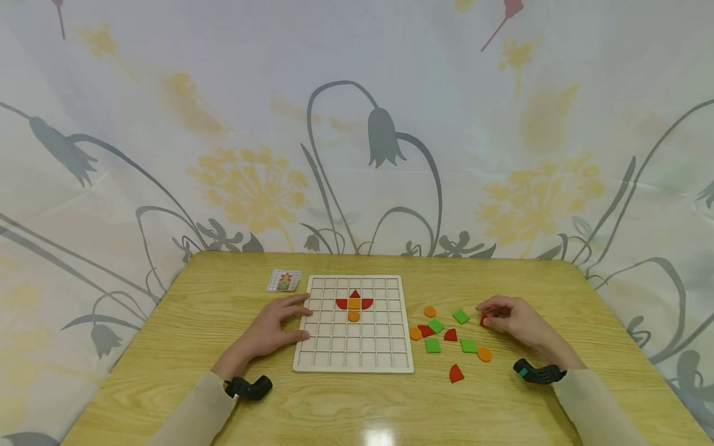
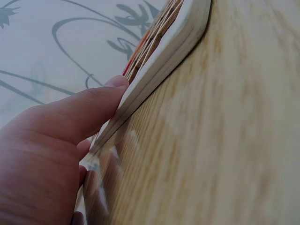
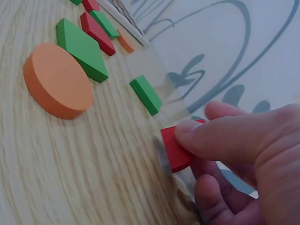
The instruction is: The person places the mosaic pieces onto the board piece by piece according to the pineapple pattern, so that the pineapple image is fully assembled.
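Steady the board [image 1: 337, 342] with the spread left hand [image 1: 273, 325] and lift the red piece [image 3: 175, 152], pinched in the right hand [image 1: 515, 319], over the green tile [image 1: 460, 316] beside that hand.

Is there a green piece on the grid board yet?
No; the grid board holds only red pieces and orange pieces, while the green squares lie on the table to its right.

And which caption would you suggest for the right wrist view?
Right grip pinching a red piece; green pieces and an orange disc lie on the table.
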`<state>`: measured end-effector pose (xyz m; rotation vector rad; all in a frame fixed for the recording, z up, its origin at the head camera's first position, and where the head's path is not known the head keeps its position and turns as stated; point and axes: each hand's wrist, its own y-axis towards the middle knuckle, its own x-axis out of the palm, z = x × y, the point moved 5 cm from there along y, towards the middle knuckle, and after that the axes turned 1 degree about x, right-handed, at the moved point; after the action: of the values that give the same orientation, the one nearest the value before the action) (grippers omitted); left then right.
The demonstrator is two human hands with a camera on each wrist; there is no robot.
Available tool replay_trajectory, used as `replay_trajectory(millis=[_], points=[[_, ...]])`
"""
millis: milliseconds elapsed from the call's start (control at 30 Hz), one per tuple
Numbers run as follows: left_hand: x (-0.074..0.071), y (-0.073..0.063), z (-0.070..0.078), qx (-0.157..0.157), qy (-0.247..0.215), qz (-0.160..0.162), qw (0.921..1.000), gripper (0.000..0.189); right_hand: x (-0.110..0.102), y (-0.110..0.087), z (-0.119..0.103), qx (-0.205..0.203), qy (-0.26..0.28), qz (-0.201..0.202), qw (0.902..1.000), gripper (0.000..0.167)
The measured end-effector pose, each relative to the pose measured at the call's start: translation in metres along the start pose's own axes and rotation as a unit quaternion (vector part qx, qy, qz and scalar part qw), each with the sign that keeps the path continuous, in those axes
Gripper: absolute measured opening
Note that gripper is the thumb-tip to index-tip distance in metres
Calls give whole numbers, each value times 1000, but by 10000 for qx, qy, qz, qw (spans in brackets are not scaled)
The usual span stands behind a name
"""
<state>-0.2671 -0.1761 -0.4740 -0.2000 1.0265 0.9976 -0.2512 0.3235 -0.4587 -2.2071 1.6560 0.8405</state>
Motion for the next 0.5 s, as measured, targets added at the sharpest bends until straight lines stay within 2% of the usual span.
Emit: replay_trajectory(millis=[133, 200, 500], points=[[1, 0, -1, -23, -9, 2, 10000, 40, 3, 3, 1, 292, 52, 188, 9994, 26], [1, 0, -1, -21, -2, 7, 10000, 40, 7, 6, -1, 289, 20, 236, 9993, 23], [-1, 0, 1, 41, 51, 37, 10000, 40, 41, 32, -39, -267, 184, 118, 9994, 13]])
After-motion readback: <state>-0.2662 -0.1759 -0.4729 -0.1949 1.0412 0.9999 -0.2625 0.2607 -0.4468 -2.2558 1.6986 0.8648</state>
